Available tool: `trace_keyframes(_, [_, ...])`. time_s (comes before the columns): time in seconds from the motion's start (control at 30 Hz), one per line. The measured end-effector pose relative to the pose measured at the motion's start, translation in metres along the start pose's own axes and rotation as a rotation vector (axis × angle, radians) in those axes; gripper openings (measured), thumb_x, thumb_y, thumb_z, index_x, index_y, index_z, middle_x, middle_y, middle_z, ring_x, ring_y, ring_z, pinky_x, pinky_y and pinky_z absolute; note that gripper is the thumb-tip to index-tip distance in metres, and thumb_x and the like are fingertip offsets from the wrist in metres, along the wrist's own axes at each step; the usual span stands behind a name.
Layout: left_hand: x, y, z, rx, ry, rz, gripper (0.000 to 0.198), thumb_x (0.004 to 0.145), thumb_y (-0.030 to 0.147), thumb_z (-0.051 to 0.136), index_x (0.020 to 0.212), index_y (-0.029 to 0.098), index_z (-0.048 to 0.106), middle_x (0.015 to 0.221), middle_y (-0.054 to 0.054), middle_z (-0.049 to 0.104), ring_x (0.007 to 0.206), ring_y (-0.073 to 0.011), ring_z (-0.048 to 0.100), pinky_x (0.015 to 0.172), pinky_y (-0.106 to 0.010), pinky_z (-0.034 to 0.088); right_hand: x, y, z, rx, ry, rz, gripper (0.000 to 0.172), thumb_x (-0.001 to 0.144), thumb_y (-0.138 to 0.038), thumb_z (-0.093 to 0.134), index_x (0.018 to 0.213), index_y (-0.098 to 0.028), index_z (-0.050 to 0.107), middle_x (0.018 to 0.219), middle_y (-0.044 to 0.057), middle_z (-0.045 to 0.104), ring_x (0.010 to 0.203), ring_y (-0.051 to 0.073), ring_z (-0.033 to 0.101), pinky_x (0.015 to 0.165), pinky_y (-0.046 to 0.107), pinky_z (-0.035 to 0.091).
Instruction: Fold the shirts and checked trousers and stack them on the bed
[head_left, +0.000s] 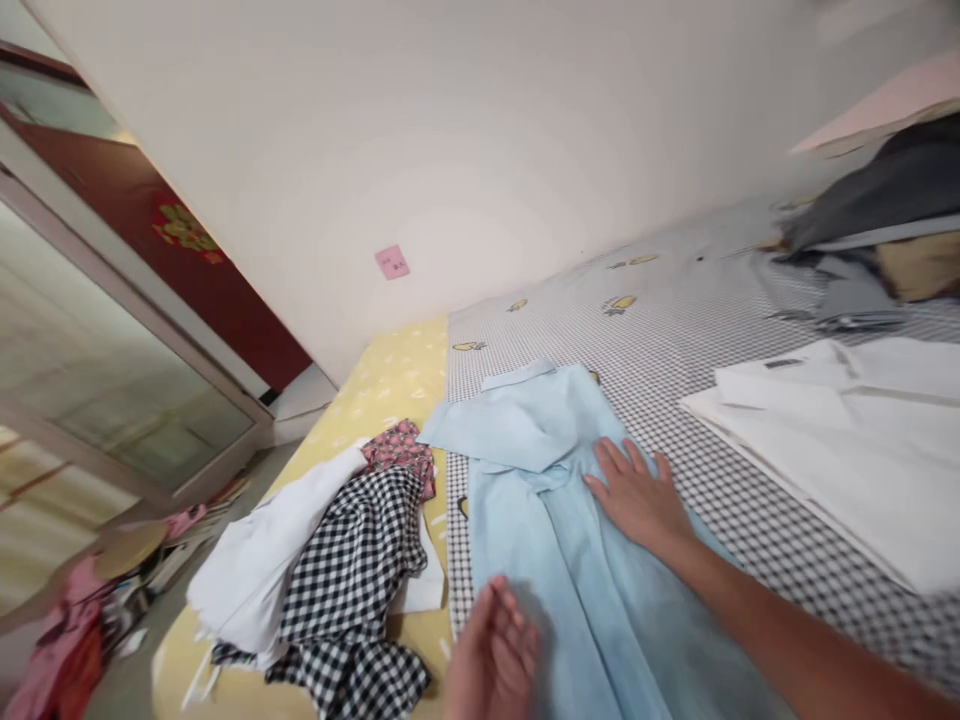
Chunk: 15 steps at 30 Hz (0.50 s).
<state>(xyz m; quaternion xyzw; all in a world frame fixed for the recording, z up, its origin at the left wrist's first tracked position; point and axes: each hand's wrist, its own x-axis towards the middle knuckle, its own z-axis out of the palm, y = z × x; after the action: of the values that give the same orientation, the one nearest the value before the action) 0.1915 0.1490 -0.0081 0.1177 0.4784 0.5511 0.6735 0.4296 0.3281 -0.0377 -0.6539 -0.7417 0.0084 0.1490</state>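
Note:
A light blue shirt (540, 520) lies spread on the checked bed cover (675, 340), collar toward the wall. My right hand (637, 495) rests flat on it, fingers stretched out, just below the collar. Near the bottom edge, my left hand (491, 655) hovers over the shirt's left side with fingers together and extended, holding nothing.
A heap of clothes lies to the left: a black-and-white gingham piece (360, 590), a white garment (262, 560) and a pink patterned one (401, 448). A folded white shirt (847, 440) lies at right, dark clothes (877, 200) behind it. The white wall (450, 150) borders the bed.

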Motion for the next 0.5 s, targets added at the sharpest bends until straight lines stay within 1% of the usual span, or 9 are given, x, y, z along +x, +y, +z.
trace_keyframes(0.03, [0.009,0.022,0.008,-0.138,0.124,0.035,0.01,0.098,0.023,0.06,0.1,0.021,0.07,0.085,-0.002,0.073,0.076,-0.0102,0.071,0.079,-0.026,0.061,0.0,0.001,0.003,0.004,0.009,-0.004,0.065,0.104,-0.046,0.024,0.159,-0.017,0.041,0.164,0.011,0.041,0.154,0.035,0.026,0.123,0.066,0.009])
trace_keyframes(0.07, [0.019,0.044,0.017,-0.225,0.233,0.067,0.014,0.099,0.017,0.055,0.096,0.019,0.069,0.077,-0.001,0.071,0.068,-0.0091,0.069,0.072,-0.024,0.061,0.0,0.002,0.005,0.009,0.019,-0.009,0.065,0.103,-0.047,0.024,0.158,-0.017,0.041,0.164,0.011,0.041,0.154,0.035,0.026,0.123,0.067,0.009])
trace_keyframes(0.1, [0.032,0.065,0.027,-0.233,0.303,0.082,0.017,0.099,0.012,0.052,0.092,0.017,0.067,0.072,0.0,0.069,0.062,-0.0088,0.068,0.065,-0.023,0.06,0.0,0.003,0.008,0.013,0.029,-0.013,0.065,0.103,-0.047,0.024,0.158,-0.017,0.042,0.164,0.011,0.042,0.154,0.035,0.026,0.123,0.067,0.009])
trace_keyframes(0.17, [0.061,0.102,0.042,-0.201,0.333,0.092,0.016,0.097,0.008,0.053,0.087,0.013,0.065,0.067,-0.001,0.068,0.056,-0.0093,0.066,0.056,-0.02,0.057,-0.001,0.005,0.012,0.023,0.059,-0.021,0.066,0.102,-0.048,0.024,0.156,-0.017,0.045,0.162,0.011,0.044,0.153,0.036,0.027,0.122,0.067,0.011])
trace_keyframes(0.23, [0.092,0.132,0.049,-0.157,0.347,0.107,0.015,0.096,0.009,0.054,0.085,0.012,0.064,0.066,-0.002,0.067,0.055,-0.0103,0.066,0.052,-0.02,0.056,-0.001,0.006,0.016,0.031,0.103,-0.031,0.065,0.101,-0.048,0.025,0.154,-0.017,0.048,0.16,0.011,0.047,0.152,0.037,0.03,0.122,0.068,0.013])
trace_keyframes(0.33, [0.133,0.161,0.048,-0.118,0.374,0.148,0.013,0.098,0.016,0.056,0.089,0.012,0.064,0.067,0.0,0.066,0.056,-0.009,0.064,0.051,-0.019,0.054,-0.002,0.007,0.022,0.037,0.186,-0.049,0.063,0.101,-0.048,0.028,0.151,-0.019,0.052,0.157,0.012,0.051,0.149,0.038,0.035,0.121,0.068,0.016])
trace_keyframes(0.4, [0.153,0.171,0.046,-0.09,0.383,0.169,0.014,0.098,0.025,0.06,0.093,0.013,0.064,0.072,0.002,0.066,0.057,-0.0079,0.062,0.051,-0.019,0.053,-0.003,0.008,0.025,0.039,0.236,-0.061,0.061,0.1,-0.046,0.029,0.149,-0.019,0.055,0.155,0.012,0.054,0.148,0.037,0.037,0.121,0.067,0.016])
trace_keyframes(0.5, [0.173,0.182,0.048,-0.03,0.389,0.188,0.021,0.099,0.034,0.061,0.093,0.014,0.064,0.075,0.004,0.063,0.056,-0.0058,0.056,0.048,-0.018,0.049,-0.004,0.007,0.026,0.028,0.273,-0.061,0.06,0.1,-0.044,0.029,0.147,-0.02,0.057,0.154,0.01,0.055,0.148,0.036,0.039,0.123,0.065,0.015])
